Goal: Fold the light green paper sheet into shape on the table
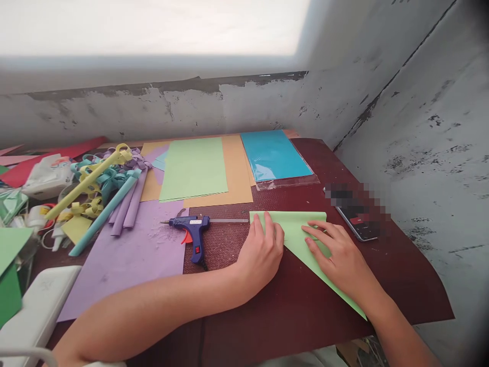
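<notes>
A light green paper sheet (pixel 295 228), folded into a triangle, lies on the dark red table (pixel 405 275). My left hand (pixel 263 251) presses flat on its left corner, fingers close together. Flat on the fold's middle rests my right hand (pixel 338 255), fingers spread, with the forearm covering the paper's lower point. Neither hand grips anything. A blue hot glue gun (pixel 194 232) lies just left of my left hand, with a glue stick (pixel 229 220) poking out toward the paper.
A phone (pixel 361 219) lies right of the paper, near the wall. Green (pixel 193 168), tan and blue (pixel 275 155) sheets lie at the back. A purple sheet (pixel 126 260), rolled paper tubes (pixel 114 199) and curled strips crowd the left side, beside a white box (pixel 34 311).
</notes>
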`<action>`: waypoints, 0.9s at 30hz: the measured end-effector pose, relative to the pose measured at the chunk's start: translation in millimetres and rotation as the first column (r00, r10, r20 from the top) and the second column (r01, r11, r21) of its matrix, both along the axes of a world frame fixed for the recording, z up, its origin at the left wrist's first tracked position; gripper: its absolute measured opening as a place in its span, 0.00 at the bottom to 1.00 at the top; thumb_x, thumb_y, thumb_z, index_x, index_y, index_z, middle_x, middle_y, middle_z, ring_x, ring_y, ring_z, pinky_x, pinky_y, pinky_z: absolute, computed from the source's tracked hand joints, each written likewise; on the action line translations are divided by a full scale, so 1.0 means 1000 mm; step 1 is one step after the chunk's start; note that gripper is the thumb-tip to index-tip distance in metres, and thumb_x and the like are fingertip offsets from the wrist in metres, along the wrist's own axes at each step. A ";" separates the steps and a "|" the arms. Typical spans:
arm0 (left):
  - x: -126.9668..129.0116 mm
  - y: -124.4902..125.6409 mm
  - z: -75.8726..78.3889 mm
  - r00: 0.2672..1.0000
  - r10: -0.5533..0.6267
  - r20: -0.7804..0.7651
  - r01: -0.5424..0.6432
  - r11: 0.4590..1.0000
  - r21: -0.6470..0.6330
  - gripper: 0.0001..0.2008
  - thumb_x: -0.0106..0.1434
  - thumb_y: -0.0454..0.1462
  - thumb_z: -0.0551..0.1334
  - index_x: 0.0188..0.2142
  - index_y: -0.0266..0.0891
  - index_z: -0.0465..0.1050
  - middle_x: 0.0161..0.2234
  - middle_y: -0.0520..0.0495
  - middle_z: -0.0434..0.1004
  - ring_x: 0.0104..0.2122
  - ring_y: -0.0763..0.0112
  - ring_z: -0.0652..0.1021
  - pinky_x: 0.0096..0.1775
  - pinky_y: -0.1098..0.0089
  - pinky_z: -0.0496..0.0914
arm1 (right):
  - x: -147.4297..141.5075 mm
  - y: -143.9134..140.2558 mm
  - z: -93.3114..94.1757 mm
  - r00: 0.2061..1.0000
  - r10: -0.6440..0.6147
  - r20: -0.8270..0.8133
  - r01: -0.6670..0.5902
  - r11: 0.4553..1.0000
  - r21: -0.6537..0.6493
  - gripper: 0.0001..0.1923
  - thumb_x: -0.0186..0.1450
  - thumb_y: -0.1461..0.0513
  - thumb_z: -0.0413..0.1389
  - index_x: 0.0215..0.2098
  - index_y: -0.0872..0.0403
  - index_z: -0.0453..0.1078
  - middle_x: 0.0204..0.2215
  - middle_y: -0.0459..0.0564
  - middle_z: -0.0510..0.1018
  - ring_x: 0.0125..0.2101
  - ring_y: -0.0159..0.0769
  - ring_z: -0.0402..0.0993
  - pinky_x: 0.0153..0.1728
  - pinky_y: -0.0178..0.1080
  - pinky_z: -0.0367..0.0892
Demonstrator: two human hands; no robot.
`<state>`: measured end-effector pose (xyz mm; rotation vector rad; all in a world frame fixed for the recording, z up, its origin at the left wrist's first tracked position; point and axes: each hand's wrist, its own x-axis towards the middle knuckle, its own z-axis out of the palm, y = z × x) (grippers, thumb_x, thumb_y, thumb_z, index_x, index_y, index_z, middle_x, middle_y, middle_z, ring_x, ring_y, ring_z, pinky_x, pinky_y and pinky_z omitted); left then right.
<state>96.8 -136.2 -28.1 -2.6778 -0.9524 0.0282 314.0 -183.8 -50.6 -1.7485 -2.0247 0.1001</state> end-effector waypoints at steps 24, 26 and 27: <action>0.003 0.002 -0.004 0.997 0.054 0.057 -0.055 0.998 0.014 0.29 0.78 0.41 0.45 0.64 0.18 0.67 0.62 0.22 0.71 0.64 0.42 0.71 0.62 0.46 0.66 | -0.004 -0.015 -0.011 1.000 -0.009 0.012 0.008 0.990 0.138 0.13 0.75 0.58 0.53 0.54 0.49 0.76 0.52 0.54 0.79 0.50 0.48 0.75 0.49 0.51 0.72; 0.004 0.001 -0.005 0.996 0.064 0.059 -0.063 0.998 -0.016 0.29 0.78 0.41 0.45 0.65 0.18 0.66 0.63 0.21 0.70 0.64 0.42 0.71 0.61 0.46 0.67 | -0.005 -0.015 -0.012 1.000 -0.024 -0.010 0.025 0.988 0.150 0.13 0.75 0.59 0.53 0.53 0.49 0.76 0.51 0.53 0.80 0.49 0.47 0.75 0.50 0.51 0.72; 0.004 0.001 -0.006 0.996 0.071 0.058 -0.069 0.997 -0.022 0.29 0.78 0.41 0.45 0.65 0.18 0.66 0.63 0.21 0.70 0.64 0.41 0.72 0.61 0.46 0.68 | -0.005 -0.015 -0.012 0.999 -0.027 -0.020 0.030 0.988 0.152 0.12 0.75 0.59 0.53 0.53 0.49 0.76 0.51 0.53 0.80 0.50 0.47 0.75 0.50 0.50 0.72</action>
